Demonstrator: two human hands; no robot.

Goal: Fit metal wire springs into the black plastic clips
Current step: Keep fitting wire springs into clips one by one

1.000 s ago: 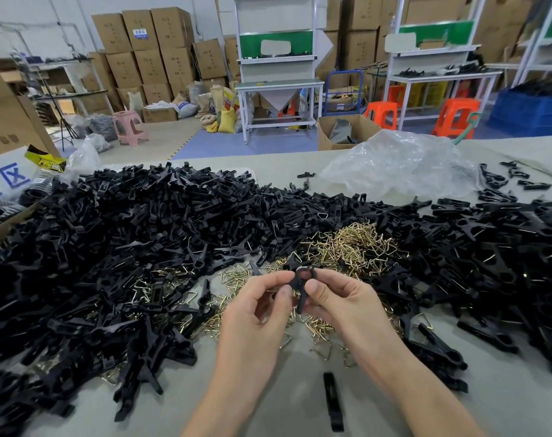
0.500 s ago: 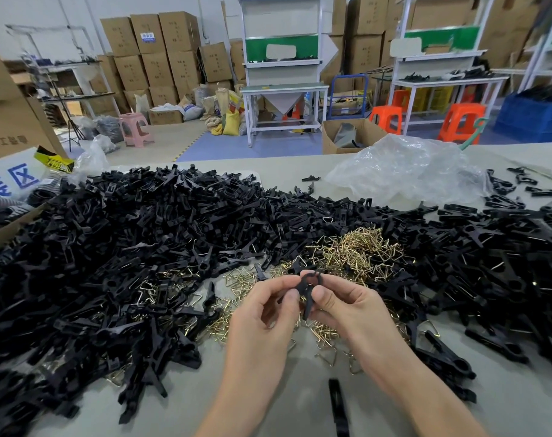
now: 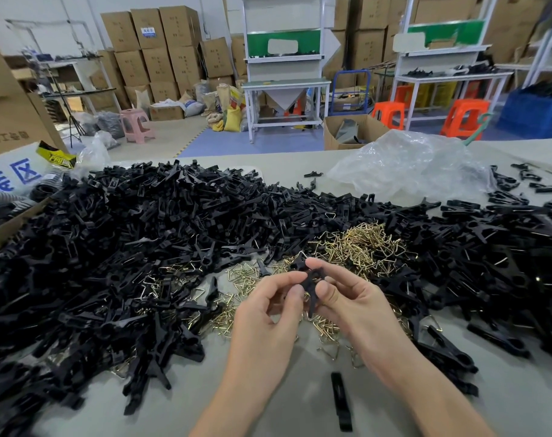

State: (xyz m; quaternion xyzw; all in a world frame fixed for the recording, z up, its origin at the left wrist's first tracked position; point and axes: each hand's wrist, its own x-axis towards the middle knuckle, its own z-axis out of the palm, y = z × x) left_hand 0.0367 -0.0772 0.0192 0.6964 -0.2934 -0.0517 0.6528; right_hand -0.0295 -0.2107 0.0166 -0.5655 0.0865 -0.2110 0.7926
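Left hand (image 3: 268, 313) and right hand (image 3: 353, 307) both pinch the clip (image 3: 312, 282), now tipped toward 1 o'clock (spring hidden); fitting probably underway.

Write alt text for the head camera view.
The left hand and right hand pinch one black clip over a grey table. Behind it lies a heap of gold wire springs, flanked by large piles of black clips.

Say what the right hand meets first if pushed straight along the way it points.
Probably the left hand: the right hand points up-left at it, both pinching one black clip. Depth is unclear.
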